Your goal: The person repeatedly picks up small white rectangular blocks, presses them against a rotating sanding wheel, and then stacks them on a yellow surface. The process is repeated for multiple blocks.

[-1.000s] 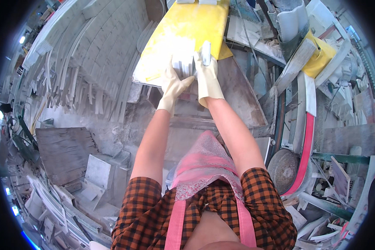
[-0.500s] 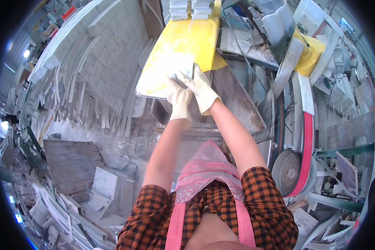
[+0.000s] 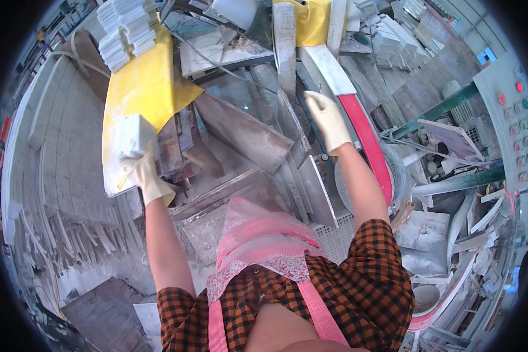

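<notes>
My left hand [image 3: 142, 173], in a cream rubber glove, is closed around the near end of a small block of white stone strips [image 3: 135, 134]. The block is at the near end of a table with a yellow cover [image 3: 136, 82]; part of it is hidden by my fingers. Out to the right, my gloved right hand [image 3: 330, 122] is raised with its fingers stretched out and thumb apart. I see nothing in it. It is beside a belt machine with a red belt [image 3: 366, 141] and a pale flat bar [image 3: 327, 69].
Stacks of white strips [image 3: 126, 32] stand at the yellow table's far end. Long pale slabs [image 3: 53, 135] lean at left. Brown boards [image 3: 240, 126] slant between table and machine. A control panel [image 3: 513, 123] with lit buttons stands at right, near a green pipe [image 3: 440, 108].
My view has turned right, toward the belt machine. My right hand has left the white piece and moved right, beside the belt. My left hand stays on the white strips.
</notes>
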Motion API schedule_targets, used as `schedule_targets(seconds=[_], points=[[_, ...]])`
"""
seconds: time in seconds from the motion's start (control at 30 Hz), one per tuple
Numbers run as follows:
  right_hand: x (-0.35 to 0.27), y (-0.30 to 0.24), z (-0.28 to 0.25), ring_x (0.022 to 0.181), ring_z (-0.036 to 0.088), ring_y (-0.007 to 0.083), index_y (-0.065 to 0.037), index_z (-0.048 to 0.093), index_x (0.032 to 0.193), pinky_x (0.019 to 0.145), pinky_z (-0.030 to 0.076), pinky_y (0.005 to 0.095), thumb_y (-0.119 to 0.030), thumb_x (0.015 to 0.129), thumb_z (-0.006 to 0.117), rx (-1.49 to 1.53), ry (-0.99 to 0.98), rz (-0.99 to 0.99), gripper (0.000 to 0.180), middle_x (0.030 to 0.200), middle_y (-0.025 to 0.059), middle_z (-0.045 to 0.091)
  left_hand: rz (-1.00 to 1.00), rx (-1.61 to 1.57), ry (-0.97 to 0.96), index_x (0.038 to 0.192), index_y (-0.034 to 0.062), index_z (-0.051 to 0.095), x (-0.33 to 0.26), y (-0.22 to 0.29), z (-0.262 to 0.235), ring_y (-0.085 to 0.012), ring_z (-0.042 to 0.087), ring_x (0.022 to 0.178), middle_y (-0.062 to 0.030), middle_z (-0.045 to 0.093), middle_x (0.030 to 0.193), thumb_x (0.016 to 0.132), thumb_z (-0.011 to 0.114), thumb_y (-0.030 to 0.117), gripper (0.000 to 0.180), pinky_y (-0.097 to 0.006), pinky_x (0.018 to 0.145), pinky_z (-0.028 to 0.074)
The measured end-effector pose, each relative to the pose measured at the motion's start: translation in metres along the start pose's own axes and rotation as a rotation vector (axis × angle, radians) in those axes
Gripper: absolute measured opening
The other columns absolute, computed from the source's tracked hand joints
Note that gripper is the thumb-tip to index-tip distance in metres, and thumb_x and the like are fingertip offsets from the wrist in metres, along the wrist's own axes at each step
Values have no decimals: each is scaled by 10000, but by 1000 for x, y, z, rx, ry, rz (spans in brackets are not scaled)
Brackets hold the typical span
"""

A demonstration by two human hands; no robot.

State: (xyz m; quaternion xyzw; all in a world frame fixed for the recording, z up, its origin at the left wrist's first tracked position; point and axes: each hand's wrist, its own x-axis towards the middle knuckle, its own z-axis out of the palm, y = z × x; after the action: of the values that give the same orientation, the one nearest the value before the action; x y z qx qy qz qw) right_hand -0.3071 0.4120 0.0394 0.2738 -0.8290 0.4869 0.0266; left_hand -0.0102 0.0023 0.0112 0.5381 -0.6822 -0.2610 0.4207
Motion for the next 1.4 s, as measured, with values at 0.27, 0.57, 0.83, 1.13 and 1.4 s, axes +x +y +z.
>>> schedule_targets(seconds=[0.27, 0.57, 0.83, 1.13, 1.4], points=[[49, 110, -76, 1120, 662, 353, -70, 681, 1267, 983, 501, 426, -380, 944, 628, -513, 237, 27, 451, 1210, 181, 704, 44, 28, -91, 1505, -169, 243, 4, -20, -9, -425, 355, 1427, -336, 337, 1534, 662, 895, 509, 1263, -461, 1202, 267], [172, 111, -25, 1357, 437, 293, -140, 564, 1403, 1064, 397, 475, -493, 954, 566, -848, 12, -37, 572, 1463, 101, 522, -41, -166, -173, 1572, -71, 162, -15, 12, -20, -351, 336, 1423, -265, 273, 1570, 765, 864, 405, 1171, -464, 1206, 245], [206, 125, 13, 1424, 369, 284, -154, 543, 1436, 1132, 276, 599, -565, 927, 591, -1021, 43, -17, 656, 1523, 69, 468, -95, -312, -238, 1586, -1, 199, -27, 31, -24, -287, 410, 1360, -192, 367, 1529, 832, 833, 239, 1014, -429, 1158, 324], [161, 97, -18, 1507, 268, 300, -160, 341, 1579, 1215, 165, 558, -510, 1003, 492, -949, -202, 116, 691, 1635, 88, 331, -106, -157, -131, 1585, -26, 171, -20, 22, -20, -301, 438, 1341, -218, 367, 1525, 793, 856, 243, 1082, -452, 1153, 342], [78, 85, -46, 1517, 253, 297, -138, 364, 1572, 1210, 169, 556, -531, 1006, 471, -969, -209, 130, 698, 1642, 102, 320, 26, -198, -211, 1546, -113, 179, -11, 7, -20, -363, 415, 1362, -288, 354, 1506, 769, 864, 401, 1157, -471, 1148, 339]])
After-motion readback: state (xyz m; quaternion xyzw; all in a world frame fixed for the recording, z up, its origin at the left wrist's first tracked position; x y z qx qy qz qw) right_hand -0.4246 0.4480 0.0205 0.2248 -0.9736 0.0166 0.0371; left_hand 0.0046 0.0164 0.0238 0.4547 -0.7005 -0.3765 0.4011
